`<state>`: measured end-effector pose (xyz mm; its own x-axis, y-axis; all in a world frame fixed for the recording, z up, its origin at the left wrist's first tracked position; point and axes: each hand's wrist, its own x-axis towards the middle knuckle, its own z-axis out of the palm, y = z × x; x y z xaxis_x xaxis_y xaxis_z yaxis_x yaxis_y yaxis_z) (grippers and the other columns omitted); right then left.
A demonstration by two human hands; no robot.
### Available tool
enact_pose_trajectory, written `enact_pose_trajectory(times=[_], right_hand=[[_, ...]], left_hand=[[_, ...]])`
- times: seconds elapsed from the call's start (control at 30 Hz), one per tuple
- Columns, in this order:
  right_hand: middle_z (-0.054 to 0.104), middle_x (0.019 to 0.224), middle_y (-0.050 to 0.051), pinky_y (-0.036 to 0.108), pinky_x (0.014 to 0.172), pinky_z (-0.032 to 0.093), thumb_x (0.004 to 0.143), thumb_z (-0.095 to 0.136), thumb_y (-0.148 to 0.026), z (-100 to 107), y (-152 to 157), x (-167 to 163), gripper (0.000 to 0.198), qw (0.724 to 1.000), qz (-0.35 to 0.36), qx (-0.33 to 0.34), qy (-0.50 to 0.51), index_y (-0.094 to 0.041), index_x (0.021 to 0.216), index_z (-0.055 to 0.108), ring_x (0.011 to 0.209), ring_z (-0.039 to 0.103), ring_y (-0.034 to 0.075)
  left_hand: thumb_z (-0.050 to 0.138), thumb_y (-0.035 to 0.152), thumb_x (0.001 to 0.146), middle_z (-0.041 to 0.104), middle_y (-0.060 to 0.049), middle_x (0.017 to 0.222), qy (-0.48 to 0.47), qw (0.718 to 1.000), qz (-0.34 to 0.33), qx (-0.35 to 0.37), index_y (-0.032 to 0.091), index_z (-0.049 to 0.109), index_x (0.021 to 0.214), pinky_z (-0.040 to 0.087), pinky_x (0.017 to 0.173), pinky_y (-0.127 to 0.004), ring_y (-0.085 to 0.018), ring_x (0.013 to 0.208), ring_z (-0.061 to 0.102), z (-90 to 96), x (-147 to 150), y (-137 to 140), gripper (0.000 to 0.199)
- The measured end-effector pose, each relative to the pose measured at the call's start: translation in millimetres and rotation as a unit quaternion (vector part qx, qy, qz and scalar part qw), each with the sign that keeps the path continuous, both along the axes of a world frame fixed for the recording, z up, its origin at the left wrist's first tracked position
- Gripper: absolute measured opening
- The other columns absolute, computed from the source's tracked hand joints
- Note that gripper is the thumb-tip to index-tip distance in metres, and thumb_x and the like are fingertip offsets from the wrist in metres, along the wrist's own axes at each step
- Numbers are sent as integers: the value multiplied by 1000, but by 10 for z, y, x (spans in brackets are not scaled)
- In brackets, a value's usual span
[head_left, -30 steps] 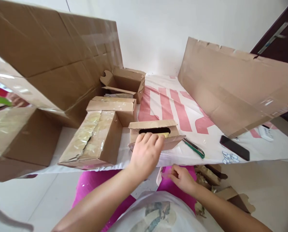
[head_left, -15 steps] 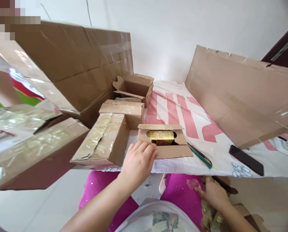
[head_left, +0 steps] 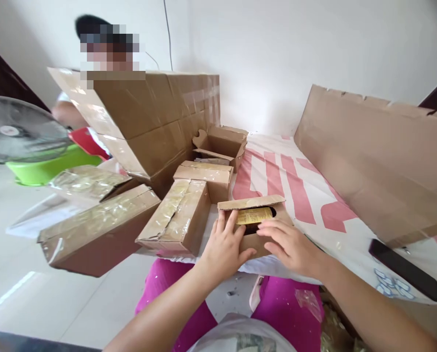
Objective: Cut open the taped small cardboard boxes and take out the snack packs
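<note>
In front of me on the table stands a small cardboard box [head_left: 255, 247] with its top flaps partly raised. Through the gap shows a yellow printed carton [head_left: 255, 215]. My left hand [head_left: 226, 239] lies on the box's left side, fingers spread and touching the flap edges. My right hand [head_left: 292, 244] rests over the near right part of the box, fingers apart and slightly bent. Neither hand is closed around anything. Behind the right hand, the green utility knife [head_left: 310, 239] is almost wholly hidden.
Taped boxes [head_left: 178, 210] stand left of the small box, with an open box [head_left: 222, 144] behind. Large cardboard panels [head_left: 372, 156] rise on both sides. A phone [head_left: 405, 269] lies at right. Beyond the left panel is a person; a fan [head_left: 16, 129] stands far left.
My right hand has come up from beside my leg to the small box, leaving clear tape on my thigh. My left hand has spread its fingers over the flaps. The view has turned left.
</note>
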<state>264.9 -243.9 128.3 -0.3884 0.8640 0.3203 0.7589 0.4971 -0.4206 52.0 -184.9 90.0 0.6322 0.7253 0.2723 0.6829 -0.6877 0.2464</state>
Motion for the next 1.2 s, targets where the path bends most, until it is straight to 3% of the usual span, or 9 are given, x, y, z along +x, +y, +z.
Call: enact_pose_trajectory(times=[0.1,0.27,0.4,0.63,0.77,0.9,1.0,1.1,1.2], right_hand=[[54,137,17,49,105,44,96,49,-35,-98,307,-86,42,991,-59,27,-117,-14,131,55,126,52,31],[22,159,20,52,96,48,89,59,-37,-61,652,81,68,942,-206,5,-263,-18,150,36,122,53,39],[41,151,18,49,99,46,85,52,-14,37,843,242,60,923,-233,-65,-300,-20,145,45,122,55,36],[55,141,5,34,96,49,74,47,-4,207,940,644,71,965,-150,-137,-166,-25,142,50,117,60,23],[58,136,7,32,87,52,70,45,-3,214,843,763,77,976,-103,-154,-113,-25,144,46,102,65,20],[59,132,8,31,83,53,66,42,-2,128,680,824,78,979,-89,-177,-51,-23,141,49,102,64,19],[58,130,8,31,80,54,67,41,-2,-4,576,863,73,975,-97,-199,-31,-22,135,55,105,63,20],[62,124,7,39,92,49,73,41,-2,-139,483,801,63,976,-120,-164,-82,-23,130,60,110,59,23],[65,120,11,54,101,39,79,44,-3,-184,409,610,50,966,-179,-42,-182,-23,118,68,121,49,33]], left_hand=[[68,49,80,29,-24,153,-64,997,29,15,13,46,132,37,110,-59,-44,144,23,-105,-77,1,67],[64,40,85,43,-18,141,-149,986,67,-27,18,43,127,50,100,-50,-34,129,50,-147,-156,80,51],[64,27,82,49,-14,131,-210,972,84,-64,21,36,134,53,97,-47,-29,122,56,-76,-126,158,59],[59,19,83,19,-13,157,-101,993,-4,-61,25,59,123,43,105,-55,-38,136,39,118,-14,227,41],[69,38,79,26,-15,154,-52,994,61,-68,24,57,130,46,101,-55,-39,124,51,190,27,333,54],[66,29,78,40,-16,146,-26,995,78,-62,21,59,125,49,99,-50,-36,120,56,263,-45,386,49],[53,24,85,49,-13,138,-84,991,74,-66,21,53,127,53,94,-44,-29,114,62,287,-152,344,43],[39,22,91,60,-13,124,-175,977,100,-72,17,44,129,55,89,-41,-25,108,65,238,-280,305,39],[37,16,90,62,-14,117,-238,959,149,-37,16,41,129,54,89,-42,-24,108,64,129,-387,304,39]])
